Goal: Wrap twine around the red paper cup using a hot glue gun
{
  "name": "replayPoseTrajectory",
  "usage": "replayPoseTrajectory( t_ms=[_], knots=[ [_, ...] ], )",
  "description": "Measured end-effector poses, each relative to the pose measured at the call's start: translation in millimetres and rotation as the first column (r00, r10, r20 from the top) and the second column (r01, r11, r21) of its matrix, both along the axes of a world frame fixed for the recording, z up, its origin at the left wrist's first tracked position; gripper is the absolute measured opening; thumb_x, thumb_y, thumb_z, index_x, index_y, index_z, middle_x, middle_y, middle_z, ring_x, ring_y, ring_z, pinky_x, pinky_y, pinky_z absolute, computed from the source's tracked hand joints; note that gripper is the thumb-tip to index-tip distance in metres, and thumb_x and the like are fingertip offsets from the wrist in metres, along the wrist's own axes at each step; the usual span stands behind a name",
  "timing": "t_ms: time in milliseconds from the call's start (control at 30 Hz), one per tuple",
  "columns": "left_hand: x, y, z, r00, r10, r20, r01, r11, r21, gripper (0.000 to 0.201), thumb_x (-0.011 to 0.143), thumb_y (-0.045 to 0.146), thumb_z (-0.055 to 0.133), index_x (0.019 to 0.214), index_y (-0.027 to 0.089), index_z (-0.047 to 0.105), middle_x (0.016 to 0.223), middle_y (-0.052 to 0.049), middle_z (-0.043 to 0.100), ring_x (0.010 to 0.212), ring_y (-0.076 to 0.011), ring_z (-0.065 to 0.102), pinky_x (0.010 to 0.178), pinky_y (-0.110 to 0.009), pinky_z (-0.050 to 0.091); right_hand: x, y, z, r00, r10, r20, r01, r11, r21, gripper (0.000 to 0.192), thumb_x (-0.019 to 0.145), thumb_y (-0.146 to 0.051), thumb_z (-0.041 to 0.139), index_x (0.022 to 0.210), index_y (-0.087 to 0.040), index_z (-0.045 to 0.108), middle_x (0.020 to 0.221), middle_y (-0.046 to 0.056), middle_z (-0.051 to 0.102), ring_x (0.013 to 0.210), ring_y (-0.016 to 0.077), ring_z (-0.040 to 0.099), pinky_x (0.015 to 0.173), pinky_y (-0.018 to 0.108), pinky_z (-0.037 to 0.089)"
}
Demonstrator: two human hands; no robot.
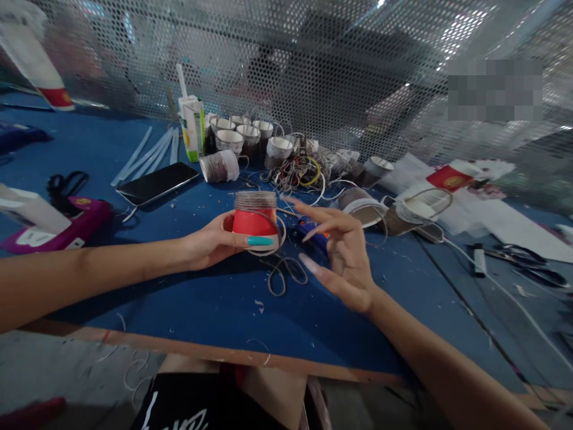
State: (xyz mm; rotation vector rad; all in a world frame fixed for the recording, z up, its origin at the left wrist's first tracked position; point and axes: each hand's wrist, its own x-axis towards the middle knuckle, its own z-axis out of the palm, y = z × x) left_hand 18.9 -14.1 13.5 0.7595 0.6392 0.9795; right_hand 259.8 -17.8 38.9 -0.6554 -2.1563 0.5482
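Near the middle of the blue table (188, 310), the left hand (210, 242) clamps its fingers around a red cup (255, 222), upside down and partly wrapped with cord. The right hand (344, 257) hovers just beside it, fingers apart, probably guiding the cord (280, 278).

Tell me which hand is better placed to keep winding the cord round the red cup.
Right. The left hand already grips the red cup, while the right hand is open, fingers beside the loose cord.
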Motion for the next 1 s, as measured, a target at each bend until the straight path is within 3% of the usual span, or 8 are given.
replayPoseTrajectory(
  t_ms=[167, 267, 400, 567, 667, 733, 833, 1000],
  knots=[
    [1.8, -1.3, 4.1, 0.998, -0.048, -0.027, 0.05, 0.997, 0.052, 0.06, 0.05, 0.007, 0.088, 0.105, 0.012, 0.067, 0.098, -0.006, 0.073, 0.091, -0.0177, 0.068, 0.088, -0.03, 0.053, -2.9, -9.3, -0.5, 0.986, 0.155, 0.067, -0.146, 0.982, -0.119, 0.013, 0.093, -0.038, 0.054, 0.099, -0.028, 0.048, 0.135, 0.007, 0.063, 0.129, 0.0296, 0.044, 0.107, 0.058, 0.034],
    [0.0, -0.3, 1.7, 0.998, -0.054, -0.02, 0.055, 0.997, 0.061, 0.066, 0.047, 0.008, 0.089, 0.109, 0.012, 0.065, 0.099, -0.006, 0.073, 0.091, -0.0176, 0.068, 0.087, -0.029, 0.053, -5.1, -8.0, -1.6, 0.981, 0.169, -0.093, -0.187, 0.952, -0.243, 0.014, 0.093, -0.038, 0.055, 0.099, -0.028, 0.049, 0.133, 0.006, 0.063, 0.13, 0.0279, 0.05, 0.107, 0.053, 0.038],
    [-2.8, -0.1, -0.4, 0.998, -0.069, -0.011, 0.07, 0.996, 0.051, 0.064, 0.05, 0.008, 0.088, 0.109, 0.015, 0.065, 0.101, -0.005, 0.074, 0.092, -0.0192, 0.069, 0.089, -0.032, 0.052, -9.2, 0.1, -2.4, 0.934, -0.002, -0.358, -0.144, 0.913, -0.381, 0.011, 0.089, -0.035, 0.057, 0.086, -0.025, 0.052, 0.105, 0.005, 0.072, 0.113, 0.0273, 0.065, 0.098, 0.047, 0.046],
    [-0.8, -1.5, 2.7, 0.998, -0.069, -0.01, 0.07, 0.997, 0.043, 0.058, 0.05, 0.008, 0.088, 0.103, 0.016, 0.067, 0.095, -0.003, 0.074, 0.089, -0.018, 0.069, 0.089, -0.032, 0.053, -8.7, 9.9, -2.8, 0.842, -0.145, -0.52, 0.016, 0.97, -0.244, 0.021, 0.086, -0.039, 0.053, 0.072, -0.023, 0.052, 0.075, 0.004, 0.065, 0.088, 0.0284, 0.069, 0.087, 0.047, 0.048],
    [1.9, -1.6, 2.4, 0.996, -0.077, -0.038, 0.079, 0.994, 0.078, 0.061, 0.05, 0.01, 0.089, 0.106, 0.015, 0.066, 0.098, -0.005, 0.074, 0.091, -0.02, 0.069, 0.09, -0.035, 0.052, -7.1, 3.7, -2.7, 0.903, -0.066, -0.425, -0.021, 0.98, -0.196, 0.018, 0.088, -0.039, 0.054, 0.078, -0.024, 0.052, 0.082, 0.004, 0.064, 0.093, 0.0289, 0.065, 0.09, 0.049, 0.044],
    [3.7, -1.8, 1.5, 0.996, -0.077, -0.035, 0.08, 0.992, 0.101, 0.063, 0.049, 0.01, 0.09, 0.107, 0.014, 0.067, 0.101, -0.007, 0.074, 0.093, -0.0209, 0.069, 0.093, -0.037, 0.051, -6.9, -3.6, -2.5, 0.976, 0.024, -0.217, -0.064, 0.981, -0.182, 0.018, 0.09, -0.042, 0.052, 0.083, -0.025, 0.053, 0.093, 0.006, 0.067, 0.1, 0.0294, 0.058, 0.093, 0.051, 0.04],
    [5.3, -2.5, 2.0, 0.997, -0.078, -0.018, 0.079, 0.992, 0.1, 0.06, 0.049, 0.007, 0.09, 0.105, 0.013, 0.068, 0.102, -0.006, 0.073, 0.093, -0.0188, 0.069, 0.093, -0.034, 0.051, -7.7, -11.4, -2.3, 0.997, 0.074, 0.034, -0.07, 0.992, -0.102, 0.021, 0.092, -0.046, 0.047, 0.088, -0.026, 0.052, 0.11, 0.006, 0.07, 0.103, 0.0287, 0.046, 0.096, 0.053, 0.034],
    [2.9, -3.7, 5.5, 0.997, -0.071, -0.011, 0.071, 0.997, 0.029, 0.062, 0.05, 0.004, 0.088, 0.107, 0.013, 0.067, 0.099, -0.004, 0.074, 0.089, -0.0156, 0.069, 0.087, -0.029, 0.052, -5.9, -6.1, -6.8, 1.0, -0.013, 0.012, 0.014, 0.999, -0.038, 0.013, 0.093, -0.034, 0.046, 0.085, -0.026, 0.051, 0.114, 0.004, 0.071, 0.106, 0.0274, 0.045, 0.096, 0.05, 0.034]
  ],
)
